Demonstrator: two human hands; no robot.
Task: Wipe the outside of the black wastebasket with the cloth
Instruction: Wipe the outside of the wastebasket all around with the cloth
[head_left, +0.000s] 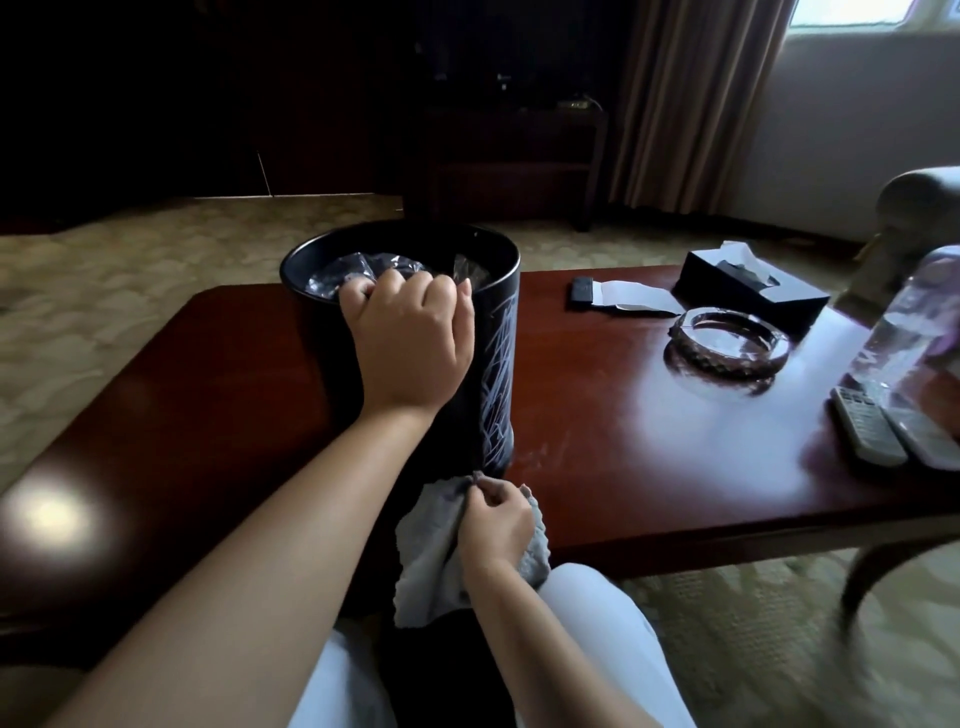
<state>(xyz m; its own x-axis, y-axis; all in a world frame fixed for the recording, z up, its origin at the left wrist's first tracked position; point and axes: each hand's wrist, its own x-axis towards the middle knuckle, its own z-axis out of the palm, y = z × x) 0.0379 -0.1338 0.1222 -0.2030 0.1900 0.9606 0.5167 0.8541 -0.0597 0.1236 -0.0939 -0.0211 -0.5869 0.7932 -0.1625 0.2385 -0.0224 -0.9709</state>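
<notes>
Your left hand grips the upright wastebasket's near rim. Your right hand, nearer its base, clutches the cloth just below.

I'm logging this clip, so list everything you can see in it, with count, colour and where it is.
wastebasket: one, black with pale scratchy lines, on the table's near side
plastic liner: one, clear, inside the wastebasket
cloth: one, grey, at the table's near edge below the wastebasket
table: one, glossy reddish brown, low
ashtray: one, clear glass, right of the wastebasket
tissue box: one, black, far right corner of the table
remote controls: two, pale grey, right edge of the table
plastic bottle: one, clear, far right
small dark object: one, beside white paper; cannot tell what
left hand: grips the wastebasket's rim
right hand: pinches the cloth
</notes>
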